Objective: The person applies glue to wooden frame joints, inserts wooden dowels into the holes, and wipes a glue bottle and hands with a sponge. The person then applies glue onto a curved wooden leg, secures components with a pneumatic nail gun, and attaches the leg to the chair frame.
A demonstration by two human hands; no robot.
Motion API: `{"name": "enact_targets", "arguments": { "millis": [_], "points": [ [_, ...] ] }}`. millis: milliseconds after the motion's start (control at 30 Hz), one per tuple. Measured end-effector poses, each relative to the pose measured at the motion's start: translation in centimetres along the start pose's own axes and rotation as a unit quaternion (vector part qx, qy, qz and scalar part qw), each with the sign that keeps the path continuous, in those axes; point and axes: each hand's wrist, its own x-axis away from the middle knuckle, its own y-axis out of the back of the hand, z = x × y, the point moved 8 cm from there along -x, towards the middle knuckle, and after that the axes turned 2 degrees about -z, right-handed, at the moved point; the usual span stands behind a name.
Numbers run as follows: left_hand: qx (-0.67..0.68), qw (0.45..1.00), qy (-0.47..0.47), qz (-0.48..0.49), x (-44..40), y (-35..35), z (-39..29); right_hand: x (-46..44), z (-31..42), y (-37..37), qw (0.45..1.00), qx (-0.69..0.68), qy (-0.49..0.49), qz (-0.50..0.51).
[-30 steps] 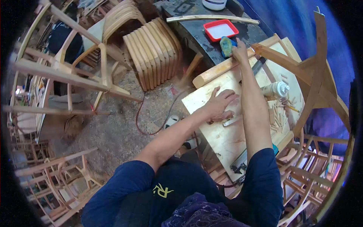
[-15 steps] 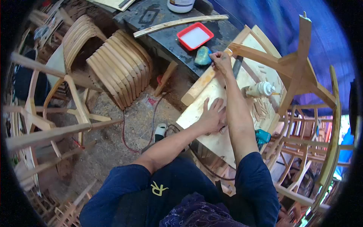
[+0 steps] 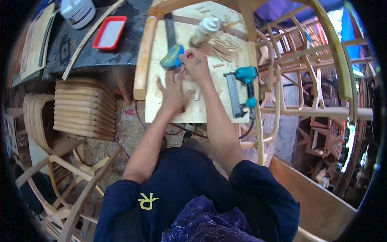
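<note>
My right hand (image 3: 196, 66) is closed in a pinch at the edge of a soft blue and yellow bundle (image 3: 172, 56), which looks like crumpled plastic or cloth. Just below it, my left hand (image 3: 173, 94) has its fingers spread over the pale wooden board (image 3: 155, 111), close under the bundle. A small pale piece (image 3: 196, 94) lies between the two wrists. Several wooden dowels (image 3: 225, 47) are scattered to the right of my right hand, beside a squeeze bottle (image 3: 205, 30) with a white cap.
A teal nail gun (image 3: 244, 90) with a hose lies on the board's right side. The black table (image 3: 133, 42) at left holds a red tray (image 3: 109, 32) of white liquid, a white jug (image 3: 78, 12) and a curved wooden strip (image 3: 90, 36). Stacked wooden parts (image 3: 84, 109) and chair frames stand around.
The bundle has gone from the black table beside the red tray to over the board, along with my right hand. My left hand is now close beneath it. The whole view has turned.
</note>
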Motion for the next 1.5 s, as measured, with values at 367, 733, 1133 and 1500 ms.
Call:
{"name": "enact_targets", "arguments": {
  "millis": [367, 733, 1133, 1500],
  "points": [
    [-0.061, 0.992, 0.026, 0.108, -0.2, -2.7, 3.8, 7.0, 1.0, 6.9, 0.966, 0.140, 0.213, -0.048],
    [-0.098, 0.983, 0.092, 0.128, -2.5, 0.6, 1.3, 25.2, -1.6, 36.1, 0.979, 0.026, 0.037, -0.201],
    [-0.033, 0.975, 0.140, 0.168, -1.6, 0.7, -9.0, 50.6, -39.6, 56.9, 0.800, 0.374, -0.386, -0.268],
    [0.222, 0.930, 0.114, 0.270, 2.1, -4.1, -14.4, 49.5, -20.7, 48.1, 0.886, 0.204, -0.206, -0.362]
  ]
}}
